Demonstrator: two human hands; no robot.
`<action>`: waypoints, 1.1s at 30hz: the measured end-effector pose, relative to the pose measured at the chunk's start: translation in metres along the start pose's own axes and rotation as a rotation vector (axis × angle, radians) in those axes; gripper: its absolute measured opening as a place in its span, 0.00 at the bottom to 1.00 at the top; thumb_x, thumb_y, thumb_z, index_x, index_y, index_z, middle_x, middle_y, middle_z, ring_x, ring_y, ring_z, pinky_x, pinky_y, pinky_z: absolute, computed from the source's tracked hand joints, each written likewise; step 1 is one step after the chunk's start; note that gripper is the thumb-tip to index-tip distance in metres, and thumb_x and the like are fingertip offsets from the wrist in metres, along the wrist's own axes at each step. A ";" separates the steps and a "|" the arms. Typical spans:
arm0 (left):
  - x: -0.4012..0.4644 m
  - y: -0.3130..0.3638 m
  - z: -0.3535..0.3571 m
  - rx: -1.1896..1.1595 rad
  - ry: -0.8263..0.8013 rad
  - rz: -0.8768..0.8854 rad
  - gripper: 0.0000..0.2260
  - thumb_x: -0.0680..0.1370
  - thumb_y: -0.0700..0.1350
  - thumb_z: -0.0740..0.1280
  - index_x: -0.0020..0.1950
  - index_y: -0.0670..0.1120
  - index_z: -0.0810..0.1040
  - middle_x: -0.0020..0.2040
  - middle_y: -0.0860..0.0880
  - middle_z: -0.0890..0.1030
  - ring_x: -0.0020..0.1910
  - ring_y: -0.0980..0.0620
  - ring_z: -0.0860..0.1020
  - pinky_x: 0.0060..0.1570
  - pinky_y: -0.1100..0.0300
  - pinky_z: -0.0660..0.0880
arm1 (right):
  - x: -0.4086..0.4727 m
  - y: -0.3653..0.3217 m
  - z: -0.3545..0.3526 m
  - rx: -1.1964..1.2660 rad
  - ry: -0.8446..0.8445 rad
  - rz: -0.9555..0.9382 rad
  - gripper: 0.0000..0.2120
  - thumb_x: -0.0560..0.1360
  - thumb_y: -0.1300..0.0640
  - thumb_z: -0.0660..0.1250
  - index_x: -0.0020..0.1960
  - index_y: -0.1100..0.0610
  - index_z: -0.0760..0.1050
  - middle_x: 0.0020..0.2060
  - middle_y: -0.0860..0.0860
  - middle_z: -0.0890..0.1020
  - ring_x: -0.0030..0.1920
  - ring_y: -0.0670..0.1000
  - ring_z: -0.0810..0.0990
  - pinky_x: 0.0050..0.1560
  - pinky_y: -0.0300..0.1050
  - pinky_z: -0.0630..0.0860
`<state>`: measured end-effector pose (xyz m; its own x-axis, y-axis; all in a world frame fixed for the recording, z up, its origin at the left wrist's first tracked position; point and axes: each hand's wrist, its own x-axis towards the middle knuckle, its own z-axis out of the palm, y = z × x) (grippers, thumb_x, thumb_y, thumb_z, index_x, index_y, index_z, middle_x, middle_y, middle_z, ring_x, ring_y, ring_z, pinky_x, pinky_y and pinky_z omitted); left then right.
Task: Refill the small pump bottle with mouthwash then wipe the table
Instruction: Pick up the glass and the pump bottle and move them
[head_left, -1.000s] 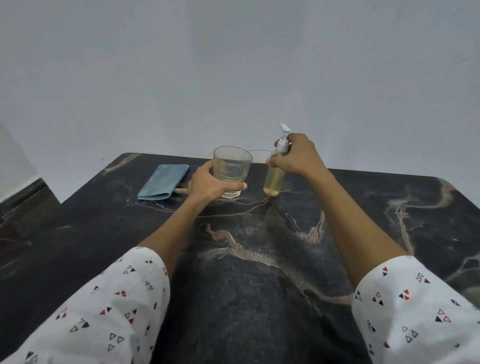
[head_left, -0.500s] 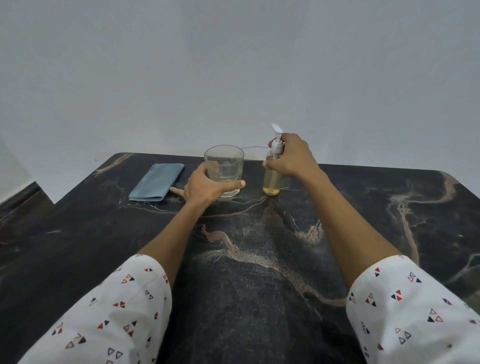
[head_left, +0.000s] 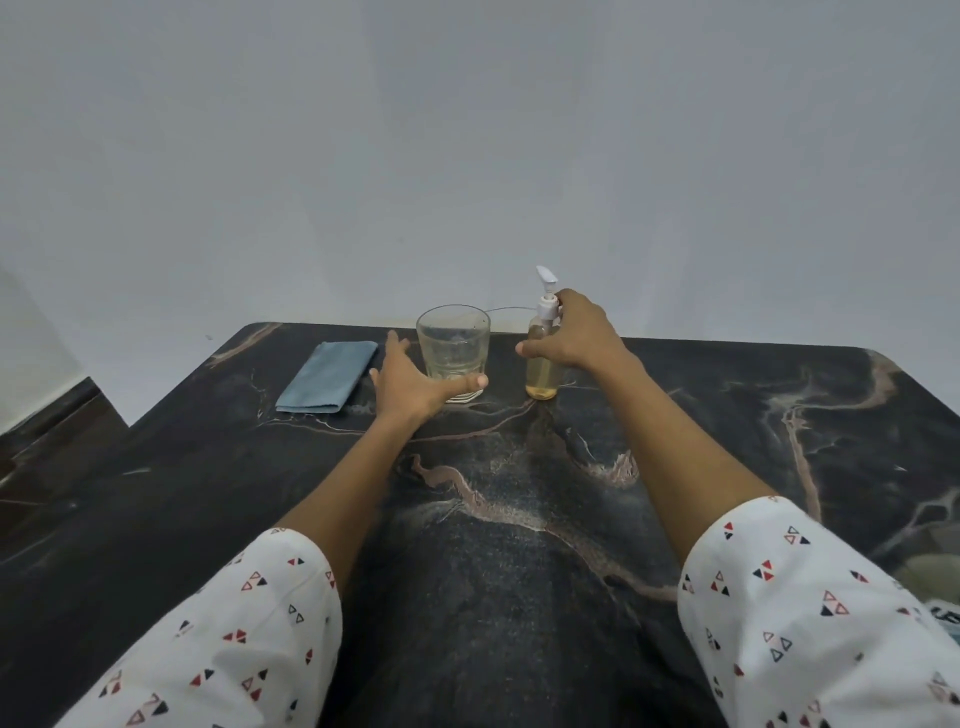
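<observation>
A small pump bottle (head_left: 543, 364) with pale yellow liquid is seen standing upright on the dark marbled table (head_left: 519, 545), near its far edge, directly under and in front of the right hand (head_left: 576, 332). The white pump head rises above that hand, with its nozzle pointing up and to the left. The right hand is spread around the bottle's neck and shoulder: the thumb is stretched out to the left in front of the bottle, and the fingertips are placed at the pump collar. Whether the bottle is truly gripped or only touched cannot be told. Just left of the bottle, apart from it, a clear drinking glass (head_left: 453, 348) is set upright on the table. The left hand (head_left: 410, 387) is opened wide beside it, with the thumb laid across the front of the glass's base and the fingers extended straight along its left side. A folded blue cloth (head_left: 327, 376) is laid flat further left, near the left hand but apart from it.
</observation>
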<state>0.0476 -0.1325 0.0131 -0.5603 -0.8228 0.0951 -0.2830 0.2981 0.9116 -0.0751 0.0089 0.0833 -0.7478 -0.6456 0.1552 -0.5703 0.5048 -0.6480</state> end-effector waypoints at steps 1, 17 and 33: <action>-0.004 0.002 -0.005 0.022 0.012 -0.004 0.62 0.54 0.58 0.81 0.77 0.44 0.48 0.75 0.46 0.62 0.75 0.43 0.57 0.71 0.41 0.59 | -0.005 -0.002 -0.004 0.004 -0.015 0.015 0.29 0.69 0.54 0.75 0.64 0.62 0.67 0.58 0.57 0.74 0.57 0.57 0.74 0.55 0.50 0.73; -0.191 0.058 -0.076 0.004 -0.367 0.299 0.16 0.64 0.45 0.79 0.48 0.46 0.80 0.44 0.49 0.83 0.38 0.59 0.80 0.42 0.64 0.76 | -0.211 -0.015 -0.079 0.047 -0.326 0.001 0.12 0.66 0.65 0.77 0.33 0.55 0.75 0.28 0.47 0.78 0.26 0.42 0.76 0.32 0.36 0.74; -0.278 0.022 -0.034 -0.014 -0.478 0.307 0.06 0.70 0.43 0.75 0.43 0.48 0.80 0.38 0.48 0.83 0.33 0.59 0.77 0.42 0.63 0.76 | -0.312 0.031 -0.047 -0.073 -0.256 0.043 0.12 0.74 0.67 0.65 0.51 0.52 0.79 0.45 0.46 0.80 0.43 0.43 0.76 0.48 0.38 0.74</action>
<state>0.2236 0.0866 0.0206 -0.9064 -0.3875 0.1681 -0.0426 0.4799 0.8763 0.1241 0.2529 0.0498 -0.6670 -0.7417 -0.0711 -0.5695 0.5690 -0.5932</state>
